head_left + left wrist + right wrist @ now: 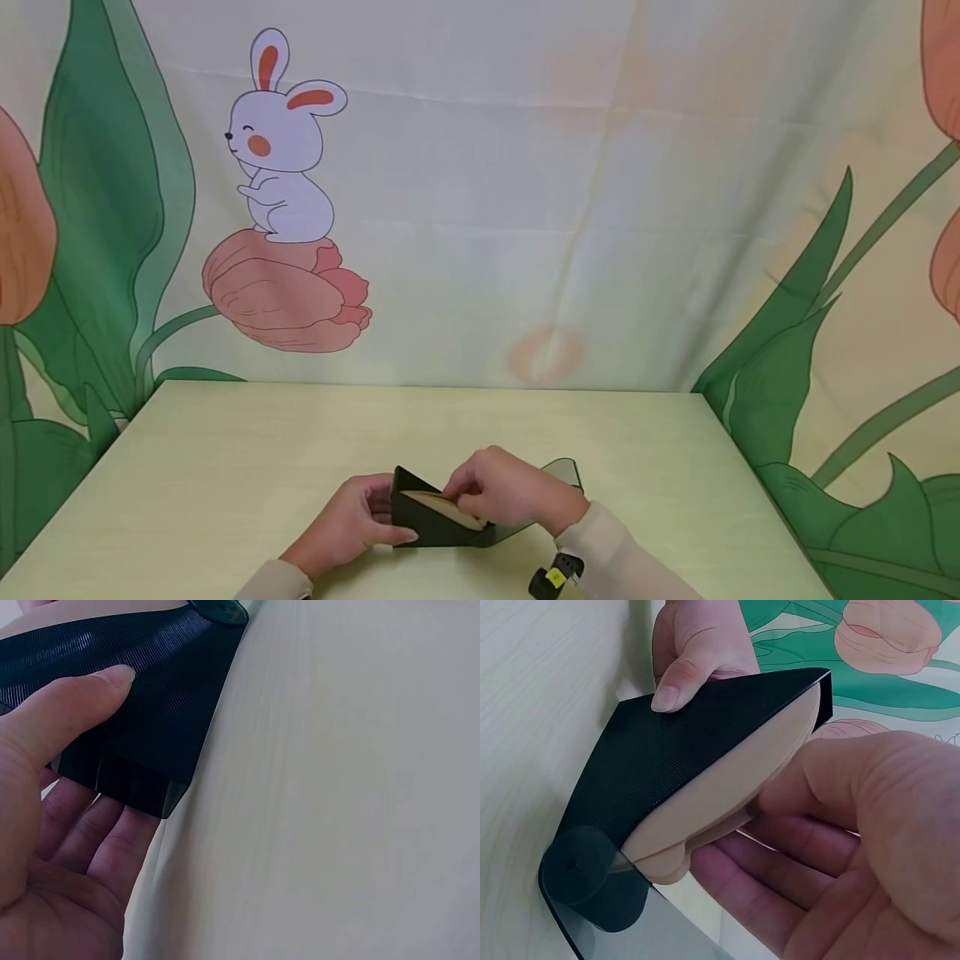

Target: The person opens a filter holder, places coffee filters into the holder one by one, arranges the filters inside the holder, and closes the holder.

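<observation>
A black ribbed coffee filter holder (438, 527) is held over the front middle of the table. Inside it sits a stack of brown cone-shaped paper coffee filters (727, 776), their curved edges standing out of the open side. My left hand (348, 521) grips the holder's left end, thumb on the ribbed front and fingers behind, as the left wrist view shows. My right hand (855, 825) pinches the filters at their exposed edge. The holder's see-through lid (561, 472) is swung out to the right on its round pivot (574, 866). The right fingertips are partly hidden behind the paper.
The pale wood-grain table (262, 450) stretches around both hands. Behind it hangs a cloth (465, 250) printed with a rabbit, tulips and leaves. A small black device with a yellow mark (557, 577) is at the right sleeve.
</observation>
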A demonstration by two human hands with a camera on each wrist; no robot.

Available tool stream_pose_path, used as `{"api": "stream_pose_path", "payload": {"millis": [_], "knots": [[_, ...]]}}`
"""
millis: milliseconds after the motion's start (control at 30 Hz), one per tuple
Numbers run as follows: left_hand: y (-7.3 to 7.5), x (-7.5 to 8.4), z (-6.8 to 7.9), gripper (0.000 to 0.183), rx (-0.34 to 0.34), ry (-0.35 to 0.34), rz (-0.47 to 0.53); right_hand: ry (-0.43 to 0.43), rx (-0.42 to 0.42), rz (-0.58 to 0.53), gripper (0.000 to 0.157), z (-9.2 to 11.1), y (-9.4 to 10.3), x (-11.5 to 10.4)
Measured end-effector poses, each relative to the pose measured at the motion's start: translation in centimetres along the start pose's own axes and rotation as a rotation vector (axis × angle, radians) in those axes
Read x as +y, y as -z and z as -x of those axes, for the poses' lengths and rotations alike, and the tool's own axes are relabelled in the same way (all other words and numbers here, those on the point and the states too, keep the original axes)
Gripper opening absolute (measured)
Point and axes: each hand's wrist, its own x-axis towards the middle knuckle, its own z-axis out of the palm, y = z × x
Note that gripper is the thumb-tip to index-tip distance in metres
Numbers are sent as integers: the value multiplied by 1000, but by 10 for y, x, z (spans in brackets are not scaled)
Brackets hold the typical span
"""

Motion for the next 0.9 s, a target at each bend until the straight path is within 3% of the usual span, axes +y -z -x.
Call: {"api": "stream_pose_path", "payload": {"millis": [267, 400, 500, 700, 900], "knots": [[1, 2, 2, 50, -2, 8, 13, 19, -32, -40, 23, 1, -1, -1], [1, 2, 2, 50, -3, 11, 16, 46, 12, -111, 14, 1, -3, -2], [1, 1, 1, 50, -6, 9, 10, 72, 67, -105, 3, 0, -5, -4], [1, -1, 1, 50, -5, 8, 16, 133, 167, -76, 6, -1, -7, -5], [2, 0, 0, 50, -2, 16, 15, 87, 152, -101, 5, -1, -9, -4]]}}
